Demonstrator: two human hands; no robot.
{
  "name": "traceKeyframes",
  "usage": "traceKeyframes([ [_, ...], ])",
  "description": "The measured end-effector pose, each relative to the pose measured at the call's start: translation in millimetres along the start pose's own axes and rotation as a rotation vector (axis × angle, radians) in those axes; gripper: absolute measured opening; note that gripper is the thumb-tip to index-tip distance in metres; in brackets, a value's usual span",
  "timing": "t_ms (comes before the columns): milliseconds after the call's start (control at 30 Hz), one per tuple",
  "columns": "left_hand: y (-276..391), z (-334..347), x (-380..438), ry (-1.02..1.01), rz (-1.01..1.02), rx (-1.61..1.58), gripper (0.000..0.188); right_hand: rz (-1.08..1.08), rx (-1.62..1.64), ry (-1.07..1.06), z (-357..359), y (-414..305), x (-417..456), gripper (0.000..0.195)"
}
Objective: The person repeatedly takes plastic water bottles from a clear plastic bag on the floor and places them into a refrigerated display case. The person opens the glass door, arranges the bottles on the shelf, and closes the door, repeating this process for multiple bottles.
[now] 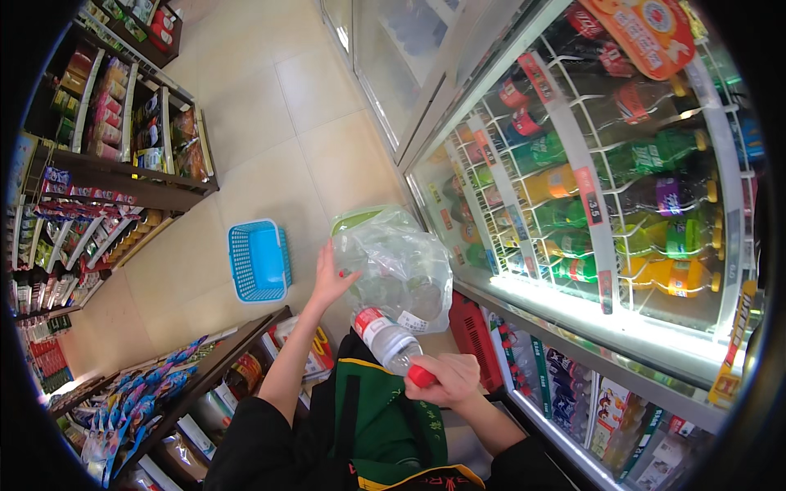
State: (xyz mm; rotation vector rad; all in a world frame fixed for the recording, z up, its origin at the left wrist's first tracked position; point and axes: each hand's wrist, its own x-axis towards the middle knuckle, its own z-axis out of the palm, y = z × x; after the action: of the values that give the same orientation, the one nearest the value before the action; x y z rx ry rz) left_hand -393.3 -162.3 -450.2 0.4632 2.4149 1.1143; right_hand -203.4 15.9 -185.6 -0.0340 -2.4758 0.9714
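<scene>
My right hand (pixel 451 380) grips a clear plastic bottle (pixel 393 344) with a red and white label near its red cap. The bottle slants, its base towards the mouth of a clear plastic bag (pixel 393 258). Beside the bag's left edge, my left hand (pixel 330 279) has its fingers along the film and its thumb pointing across the front. A small red spot shows by the thumb; what it is I cannot tell. Rounded shapes show blurred through the film. The bag covers most of a light green basket (pixel 356 218), whose rim shows behind it.
A blue plastic basket (pixel 260 261) stands on the tiled floor (pixel 276 123) to the left. On the right, a lit drinks cooler (pixel 583 184) holds rows of bottles. A red plastic crate (pixel 476 337) sits below its edge. Snack shelves (pixel 123 123) line the left side.
</scene>
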Motion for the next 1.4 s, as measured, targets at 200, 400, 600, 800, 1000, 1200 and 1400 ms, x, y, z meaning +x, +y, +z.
traceKeyframes([
  [200, -5.6, -9.8, -9.1, 0.041, -0.057, -0.146, 0.098, -0.003, -0.114, 0.057, -53.3, -18.3, -12.4, 0.026],
  [400, 3.8, -19.4, -5.6, -0.169, 0.045, -0.064, 0.081, 0.008, -0.221, 0.170, -84.6, -22.4, -31.6, 0.021],
  [600, 22.2, 4.2, 4.2, -0.219, 0.053, 0.479, 0.062, 0.028, -0.288, 0.189, -97.8, -18.5, -53.1, 0.023],
  [800, 21.6, 4.5, 5.7, -0.007, -0.021, 0.356, 0.059, 0.060, -0.336, 0.247, -119.8, -35.4, -64.7, 0.021],
  [1000, 44.6, -19.0, 2.1, 0.027, 0.017, 0.477, 0.061, 0.014, -0.400, 0.320, -148.2, -67.4, -69.7, 0.019],
  [1200, 200.5, -46.6, -58.4, -0.305, 0.545, -0.040, 0.069, 0.106, -0.402, 0.425, -178.6, -109.6, -93.5, 0.018],
  [1400, 381.9, -46.8, -194.7, -1.003, 1.197, -0.367, 0.093, 0.121, -0.342, 0.488, -247.8, -168.4, -106.0, 0.029],
])
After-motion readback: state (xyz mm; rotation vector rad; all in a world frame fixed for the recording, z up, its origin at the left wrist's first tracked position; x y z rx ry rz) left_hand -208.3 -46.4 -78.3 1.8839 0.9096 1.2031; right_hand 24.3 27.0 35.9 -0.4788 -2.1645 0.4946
